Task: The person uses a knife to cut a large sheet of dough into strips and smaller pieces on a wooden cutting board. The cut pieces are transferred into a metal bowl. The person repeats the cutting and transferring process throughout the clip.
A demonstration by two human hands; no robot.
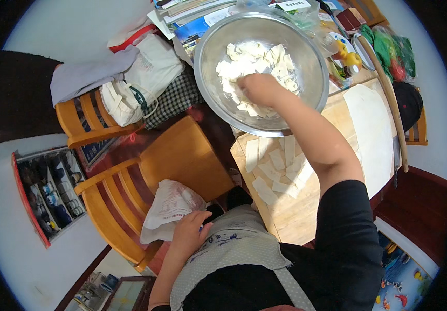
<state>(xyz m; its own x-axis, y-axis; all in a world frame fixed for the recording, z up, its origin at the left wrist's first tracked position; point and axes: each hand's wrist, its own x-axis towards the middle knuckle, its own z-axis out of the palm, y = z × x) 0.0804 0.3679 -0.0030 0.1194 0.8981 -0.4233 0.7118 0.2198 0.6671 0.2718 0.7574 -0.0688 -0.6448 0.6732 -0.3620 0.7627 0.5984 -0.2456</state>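
Note:
A large stainless steel bowl (207,85) holds several pale folded pieces of dough (281,64). My right hand (260,89) reaches down into it, with its fingertips against the dough; whether they pinch a piece is hidden. Flat, floury dough strips (272,169) lie scattered on a wooden board (293,225) below the bowl. A wide rolled dough sheet (369,136) covers the board's right side. Low on the left, my left hand (192,229) is beside a white plastic bag (169,210) on a chair, thumb apart from the fingers, holding nothing visible.
A long wooden rolling pin (387,97) lies along the board's right edge, near a dark blade (397,155). Yellow fruit (351,60), plates and bags crowd the back right. Books (192,31) stand behind the bowl. Wooden chairs (184,155) stand at left, one bearing cloth bags (153,66).

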